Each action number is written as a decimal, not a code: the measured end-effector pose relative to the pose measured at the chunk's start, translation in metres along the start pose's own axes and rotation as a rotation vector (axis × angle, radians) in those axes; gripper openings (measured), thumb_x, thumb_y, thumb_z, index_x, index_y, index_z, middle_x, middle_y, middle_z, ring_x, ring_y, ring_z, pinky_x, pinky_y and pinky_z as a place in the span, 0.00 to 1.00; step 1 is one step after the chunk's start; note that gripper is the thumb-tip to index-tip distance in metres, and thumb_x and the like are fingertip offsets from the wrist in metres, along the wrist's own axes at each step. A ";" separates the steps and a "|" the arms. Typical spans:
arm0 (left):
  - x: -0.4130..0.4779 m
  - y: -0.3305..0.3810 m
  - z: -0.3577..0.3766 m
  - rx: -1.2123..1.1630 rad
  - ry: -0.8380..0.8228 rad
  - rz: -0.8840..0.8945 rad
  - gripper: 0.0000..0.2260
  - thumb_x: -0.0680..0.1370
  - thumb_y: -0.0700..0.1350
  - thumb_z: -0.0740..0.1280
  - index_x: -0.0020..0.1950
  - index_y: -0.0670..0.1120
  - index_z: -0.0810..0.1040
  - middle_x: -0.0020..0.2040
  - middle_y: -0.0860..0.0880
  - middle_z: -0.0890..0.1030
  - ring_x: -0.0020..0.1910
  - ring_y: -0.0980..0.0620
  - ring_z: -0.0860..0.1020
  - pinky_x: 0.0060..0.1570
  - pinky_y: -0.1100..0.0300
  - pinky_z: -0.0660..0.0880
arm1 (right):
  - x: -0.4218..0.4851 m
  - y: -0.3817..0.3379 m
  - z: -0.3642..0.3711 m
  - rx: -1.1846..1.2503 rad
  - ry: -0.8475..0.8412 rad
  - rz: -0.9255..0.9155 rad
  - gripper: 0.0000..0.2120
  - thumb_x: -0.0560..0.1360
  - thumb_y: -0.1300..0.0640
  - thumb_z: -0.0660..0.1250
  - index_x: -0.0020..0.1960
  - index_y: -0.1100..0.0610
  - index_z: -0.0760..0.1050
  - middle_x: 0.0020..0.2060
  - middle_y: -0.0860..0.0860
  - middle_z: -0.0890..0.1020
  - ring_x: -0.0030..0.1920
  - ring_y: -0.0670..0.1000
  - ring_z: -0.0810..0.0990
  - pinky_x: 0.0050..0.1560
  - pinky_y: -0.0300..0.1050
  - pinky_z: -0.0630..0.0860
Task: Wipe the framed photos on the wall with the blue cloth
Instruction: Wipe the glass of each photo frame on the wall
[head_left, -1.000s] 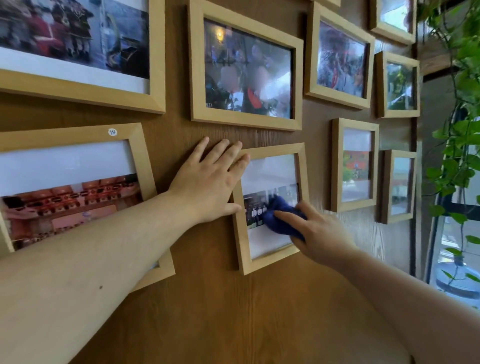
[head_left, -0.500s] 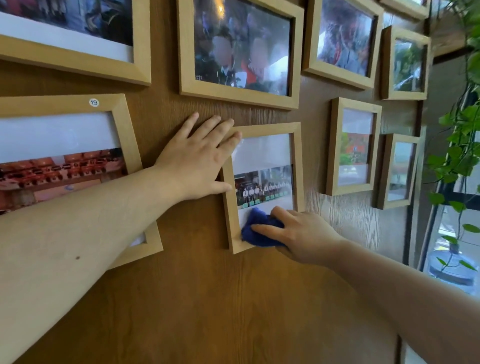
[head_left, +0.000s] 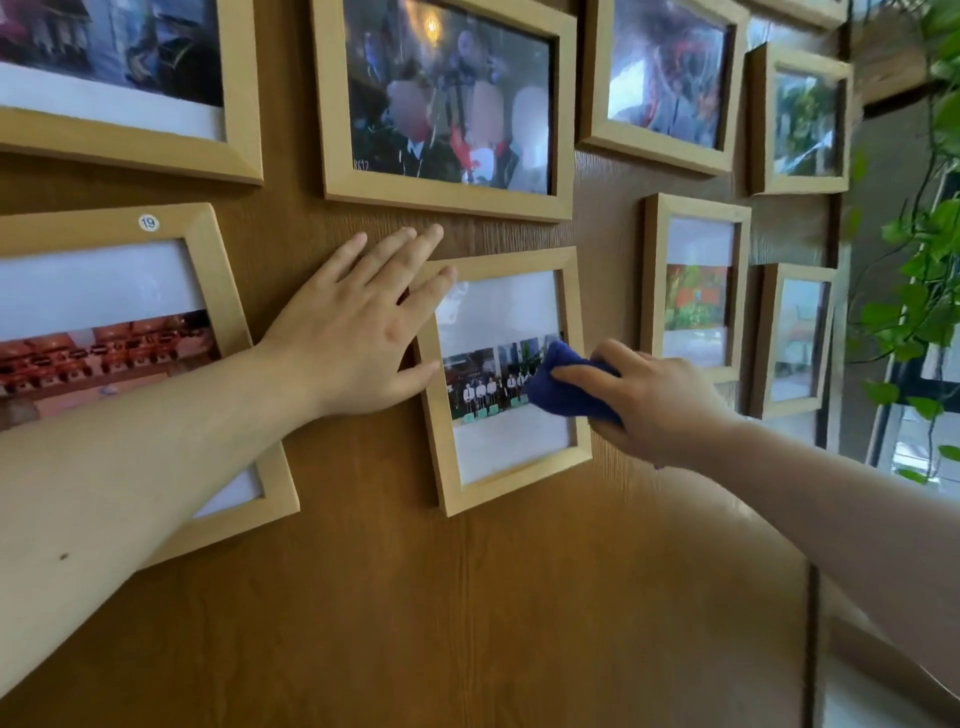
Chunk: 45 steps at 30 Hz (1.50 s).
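Observation:
A small light-wood framed photo (head_left: 511, 496) hangs on the brown wood wall (head_left: 467, 613), showing a row of people under a white margin. My right hand (head_left: 660, 400) is closed on a bunched blue cloth (head_left: 563, 387), pressing it against the glass at the frame's right edge, about mid-height. My left hand (head_left: 358, 327) lies flat on the wall with fingers spread; its fingertips and thumb rest on the frame's left rail and upper left corner.
Several more wooden frames surround it: a large one above (head_left: 447, 202), one marked 19 at the left (head_left: 208, 249), two narrow ones to the right (head_left: 696, 208), (head_left: 795, 405). A green trailing plant (head_left: 930, 291) hangs by a window at the far right.
My right hand slid the blue cloth from the photo's lower left corner up and across to its right edge. My left hand stayed on the frame's left side.

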<state>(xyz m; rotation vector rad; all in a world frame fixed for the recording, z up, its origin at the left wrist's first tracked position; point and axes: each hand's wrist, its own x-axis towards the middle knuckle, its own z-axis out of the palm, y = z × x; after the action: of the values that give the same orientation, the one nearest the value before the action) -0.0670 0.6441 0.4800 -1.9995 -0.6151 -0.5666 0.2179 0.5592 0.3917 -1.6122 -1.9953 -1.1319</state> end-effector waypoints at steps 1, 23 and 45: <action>0.002 -0.004 -0.007 0.005 0.050 0.006 0.35 0.74 0.63 0.55 0.76 0.46 0.54 0.78 0.40 0.50 0.76 0.42 0.50 0.74 0.42 0.52 | 0.011 0.004 -0.011 -0.005 0.054 -0.004 0.26 0.72 0.47 0.64 0.68 0.50 0.63 0.51 0.54 0.73 0.38 0.52 0.74 0.32 0.46 0.74; 0.067 -0.091 -0.056 0.189 0.137 -0.388 0.48 0.66 0.76 0.55 0.75 0.43 0.56 0.77 0.44 0.57 0.76 0.46 0.52 0.73 0.37 0.46 | 0.233 -0.037 -0.124 0.141 0.567 0.125 0.23 0.75 0.43 0.61 0.67 0.48 0.64 0.54 0.55 0.74 0.42 0.55 0.76 0.36 0.50 0.75; 0.067 -0.094 -0.054 0.105 0.118 -0.404 0.54 0.61 0.79 0.41 0.76 0.44 0.47 0.78 0.42 0.52 0.77 0.45 0.47 0.73 0.37 0.44 | 0.213 -0.025 -0.094 -0.067 0.529 0.063 0.24 0.75 0.35 0.54 0.68 0.44 0.64 0.51 0.53 0.73 0.37 0.48 0.67 0.31 0.43 0.63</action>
<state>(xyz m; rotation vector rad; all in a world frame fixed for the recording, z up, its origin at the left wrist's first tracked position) -0.0817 0.6506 0.6063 -1.7369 -0.9633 -0.8687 0.1105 0.6284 0.5875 -1.2241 -1.5663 -1.4318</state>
